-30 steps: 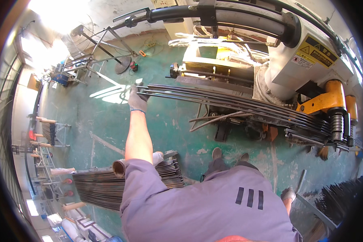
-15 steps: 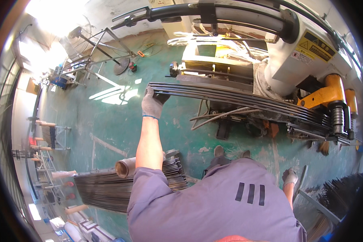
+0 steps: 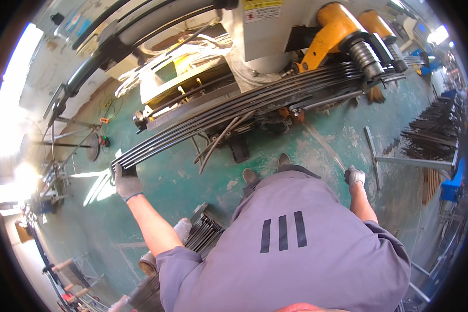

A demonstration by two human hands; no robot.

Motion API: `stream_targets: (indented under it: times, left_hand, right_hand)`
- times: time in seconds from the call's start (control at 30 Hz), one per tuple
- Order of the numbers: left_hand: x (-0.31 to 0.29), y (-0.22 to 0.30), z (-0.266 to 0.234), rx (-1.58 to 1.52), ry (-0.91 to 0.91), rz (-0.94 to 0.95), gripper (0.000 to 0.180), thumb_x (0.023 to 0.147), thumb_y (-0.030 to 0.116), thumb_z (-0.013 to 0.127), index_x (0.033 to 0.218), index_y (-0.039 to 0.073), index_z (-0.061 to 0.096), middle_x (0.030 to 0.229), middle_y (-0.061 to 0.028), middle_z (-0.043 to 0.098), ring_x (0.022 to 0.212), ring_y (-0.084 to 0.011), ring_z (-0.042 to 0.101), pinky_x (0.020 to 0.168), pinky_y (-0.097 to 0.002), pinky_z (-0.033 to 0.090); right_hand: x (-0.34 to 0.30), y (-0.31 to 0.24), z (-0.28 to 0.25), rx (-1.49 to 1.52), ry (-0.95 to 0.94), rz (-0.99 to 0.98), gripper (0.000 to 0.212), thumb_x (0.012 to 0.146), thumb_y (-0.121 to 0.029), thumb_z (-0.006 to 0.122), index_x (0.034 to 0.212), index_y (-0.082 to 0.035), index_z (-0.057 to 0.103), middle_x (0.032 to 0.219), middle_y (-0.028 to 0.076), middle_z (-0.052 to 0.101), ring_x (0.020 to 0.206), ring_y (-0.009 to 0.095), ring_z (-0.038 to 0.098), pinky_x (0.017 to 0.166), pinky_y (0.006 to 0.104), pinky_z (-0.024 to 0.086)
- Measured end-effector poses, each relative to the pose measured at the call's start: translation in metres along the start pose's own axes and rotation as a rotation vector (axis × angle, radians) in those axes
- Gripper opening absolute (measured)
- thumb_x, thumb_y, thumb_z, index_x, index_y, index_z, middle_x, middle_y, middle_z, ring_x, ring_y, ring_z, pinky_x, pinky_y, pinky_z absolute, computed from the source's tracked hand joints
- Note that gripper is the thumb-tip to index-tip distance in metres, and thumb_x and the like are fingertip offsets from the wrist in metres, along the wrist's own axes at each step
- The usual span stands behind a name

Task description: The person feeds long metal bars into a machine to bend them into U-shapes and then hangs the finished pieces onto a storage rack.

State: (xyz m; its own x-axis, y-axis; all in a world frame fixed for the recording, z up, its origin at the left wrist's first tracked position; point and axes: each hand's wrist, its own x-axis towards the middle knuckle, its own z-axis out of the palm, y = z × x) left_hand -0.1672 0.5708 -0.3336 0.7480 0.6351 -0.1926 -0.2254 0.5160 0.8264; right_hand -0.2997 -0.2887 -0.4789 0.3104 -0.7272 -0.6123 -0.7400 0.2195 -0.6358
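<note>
Dark rods [image 3: 203, 122], head view: a bundle of several long, slender pieces, near-black, smooth-looking, with pale glints along their upper sides. They lie roughly parallel, with narrow gaps between them toward the left end and a closer pack toward the right. Exact count uncertain. The bundle slopes from lower left to upper right; some of the bend is likely lens curvature.

Location: above the green floor [image 3: 192, 190], in front of the pale machine housing [image 3: 257, 36]. The right part runs to the metal coil spring [image 3: 365, 60] below the orange bracket [image 3: 325, 39]; whether the rods touch the spring cannot be told.

Left grip [image 3: 128, 183]: in a light grey glove with a blue cuff edge and a dark palm side. It is clamped around the rods at their left end, thumb side uppermost; some of the fingers are hidden. Arm stretched forward and to the left.

Right grip [image 3: 354, 176]: in a similar glove, low at the right side of the body, well apart from the bundle and near the grey metal frame [image 3: 411, 163]. Fingers appear curled; whether they close on anything cannot be told.
</note>
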Motion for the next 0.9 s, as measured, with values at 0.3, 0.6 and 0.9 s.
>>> stream_targets:
  times: [0.3, 0.6, 0.9]
  left_hand:
    - [-0.024, 0.021, 0.004, 0.259, -0.047, -0.124, 0.045, 0.109, 0.037, 0.051, 0.15, 0.021, 0.047, 0.14, -0.0093, 0.057, 0.123, -0.0331, 0.059, 0.103, -0.054, 0.047]
    - [-0.035, 0.025, 0.027, 0.152, 0.147, -0.121, 0.059, 0.11, 0.05, 0.038, 0.155, 0.013, 0.04, 0.15, -0.0129, 0.05, 0.134, -0.0385, 0.05, 0.116, -0.0546, 0.037]
    - [-0.096, -0.135, 0.012, -0.073, 0.435, -0.297, 0.063, 0.107, 0.055, 0.043, 0.144, 0.004, 0.047, 0.154, -0.0195, 0.048, 0.137, -0.0381, 0.05, 0.117, -0.0552, 0.041]
  right_hand:
    - [0.004, 0.003, 0.008, -0.099, -0.055, -0.054, 0.029, 0.1, -0.028, 0.065, 0.087, -0.002, 0.068, 0.069, 0.008, 0.063, 0.053, 0.019, 0.057, 0.048, 0.0332, 0.043]
    - [0.014, -0.042, 0.04, -0.134, -0.196, -0.055, 0.025, 0.101, -0.027, 0.068, 0.104, -0.002, 0.069, 0.081, 0.006, 0.068, 0.065, 0.018, 0.063, 0.056, 0.0334, 0.049]
    - [0.113, -0.08, 0.048, -0.273, -0.219, 0.029, 0.026, 0.1, -0.029, 0.068, 0.102, -0.003, 0.071, 0.079, 0.006, 0.07, 0.065, 0.019, 0.066, 0.056, 0.0347, 0.049]
